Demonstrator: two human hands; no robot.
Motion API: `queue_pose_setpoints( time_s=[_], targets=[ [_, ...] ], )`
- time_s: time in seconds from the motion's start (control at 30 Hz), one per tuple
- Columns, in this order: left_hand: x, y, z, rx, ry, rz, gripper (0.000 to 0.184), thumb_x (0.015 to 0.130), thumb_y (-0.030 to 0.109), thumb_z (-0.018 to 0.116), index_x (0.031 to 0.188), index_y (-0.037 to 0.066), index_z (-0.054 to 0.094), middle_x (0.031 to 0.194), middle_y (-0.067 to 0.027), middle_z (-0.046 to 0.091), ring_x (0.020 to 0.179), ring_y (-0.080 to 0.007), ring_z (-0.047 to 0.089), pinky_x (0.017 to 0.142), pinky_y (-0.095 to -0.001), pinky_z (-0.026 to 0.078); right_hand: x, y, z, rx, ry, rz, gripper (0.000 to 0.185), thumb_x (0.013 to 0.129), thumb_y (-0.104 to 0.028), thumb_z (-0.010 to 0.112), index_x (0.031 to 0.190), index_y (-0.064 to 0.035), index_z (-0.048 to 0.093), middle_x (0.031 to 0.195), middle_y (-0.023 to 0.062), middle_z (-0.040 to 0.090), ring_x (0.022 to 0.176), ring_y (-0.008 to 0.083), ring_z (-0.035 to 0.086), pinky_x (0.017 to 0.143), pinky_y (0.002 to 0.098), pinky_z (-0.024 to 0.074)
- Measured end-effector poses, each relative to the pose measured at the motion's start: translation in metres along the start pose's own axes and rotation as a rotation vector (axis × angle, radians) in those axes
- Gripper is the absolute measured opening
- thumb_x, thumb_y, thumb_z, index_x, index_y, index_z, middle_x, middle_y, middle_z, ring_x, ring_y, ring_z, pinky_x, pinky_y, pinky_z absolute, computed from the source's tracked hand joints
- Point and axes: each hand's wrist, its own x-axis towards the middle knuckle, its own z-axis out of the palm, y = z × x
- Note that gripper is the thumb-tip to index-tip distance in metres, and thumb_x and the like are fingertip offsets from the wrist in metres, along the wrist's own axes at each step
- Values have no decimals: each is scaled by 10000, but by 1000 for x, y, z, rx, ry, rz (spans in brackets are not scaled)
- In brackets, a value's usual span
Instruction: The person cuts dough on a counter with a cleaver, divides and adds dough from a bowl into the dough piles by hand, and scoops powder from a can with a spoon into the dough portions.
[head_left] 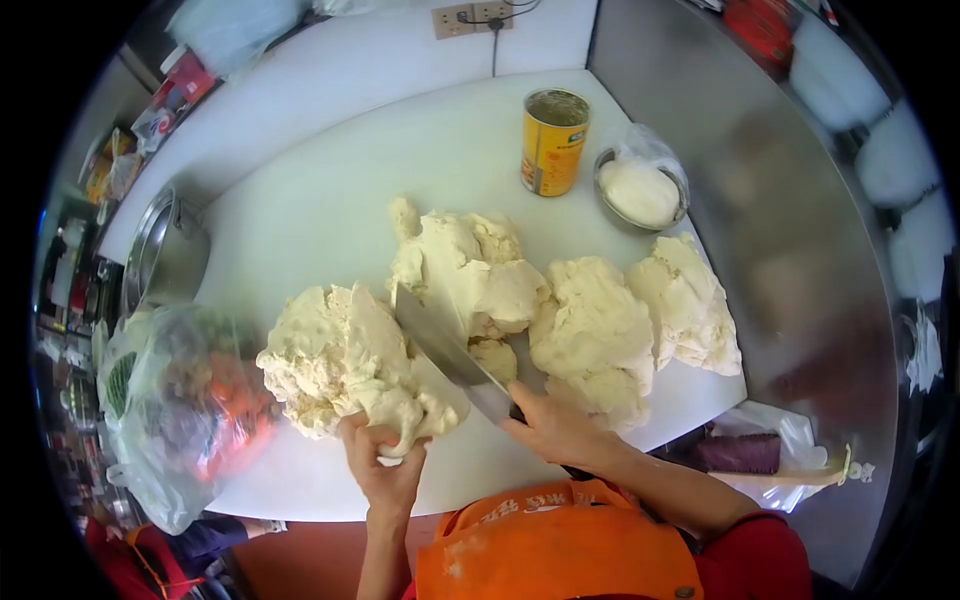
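My right hand [560,430] is wrapped round the dark handle of a cleaver [445,345], whose broad blade slants up and left between lumps of dough. With my left hand [383,465] I grip the lower edge of the left dough lump [335,350], fingers curled into it. The blade's side lies against or close to this lump; exact contact I cannot tell. Beyond the blade sits another dough lump [460,265], with a small piece of dough [494,360] below it. Further right are two more lumps, the nearer dough [592,330] and the far-right dough [685,305].
A yellow can [554,150] stands at the back, beside a bowl [652,215] holding something white under plastic. At left are a metal pot [165,250] and a clear plastic bag [170,410] with colourful contents. A metal wall [760,200] bounds the white worktop [330,180] on the right.
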Motion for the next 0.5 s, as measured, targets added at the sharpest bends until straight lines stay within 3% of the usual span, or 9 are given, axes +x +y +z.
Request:
queue_pose_setpoints(
  time_s=[0.03, 0.1, 0.13, 0.23, 0.27, 0.4, 0.5],
  targets=[
    [-3, 4, -6, -118, 41, -166, 342, 584, -89, 654, 812, 89, 473, 957, -81, 472, 912, -233, 497, 806, -331, 422, -1, 7, 8, -53, 85, -121, 299, 916, -248, 588, 1038, -10, 456, 685, 173, 566, 614, 272, 615, 558, 395, 463],
    [-11, 8, -14, -387, 62, -497, 325, 597, -91, 635, 821, 78, 473, 1004, -73, 488, 940, -203, 506, 869, -320, 420, -14, 15, 7, 71, 74, -43, 301, 912, -244, 599, 1036, -8, 459, 688, 173, 573, 589, 243, 606, 539, 377, 455],
    [-16, -2, -19, -378, 36, -407, 313, 609, -90, 626, 827, 71, 470, 1041, -70, 488, 960, -187, 504, 903, -316, 407, -25, 20, 2, 135, 77, 4, 302, 911, -242, 604, 1036, -8, 460, 690, 173, 576, 577, 228, 601, 529, 368, 451],
    [-6, 12, -13, -464, 29, -317, 300, 640, -78, 628, 845, 66, 462, 1063, -66, 487, 979, -172, 503, 933, -313, 390, -61, 23, -29, 201, 27, 88, 398, 922, -258, 570, 1206, -8, 446, 893, 227, 629, 782, 335, 610, 724, 413, 472],
    [-1, 18, -10, -458, 8, -243, 292, 653, -66, 630, 849, 65, 459, 1070, -64, 485, 971, -168, 501, 933, -310, 387, -80, 13, -44, 340, 109, 90, 386, 916, -255, 590, 1186, -6, 471, 858, 201, 631, 739, 294, 602, 698, 383, 466],
    [19, 52, 12, -442, -73, -126, 290, 671, -61, 638, 862, 65, 459, 1063, -57, 491, 939, -146, 502, 889, -284, 409, -134, 39, -54, 296, 514, 64, 316, 885, -195, 654, 1110, -8, 537, 792, 136, 631, 696, 158, 588, 652, 315, 475],
    [31, 108, 51, -540, -180, -251, 172, 744, 13, 597, 874, 53, 493, 925, -13, 536, 841, -102, 515, 814, -239, 428, -176, 71, -52, 351, 782, 191, 295, 872, -154, 671, 1098, -13, 546, 802, 109, 635, 711, 138, 586, 653, 308, 482]
  ],
)
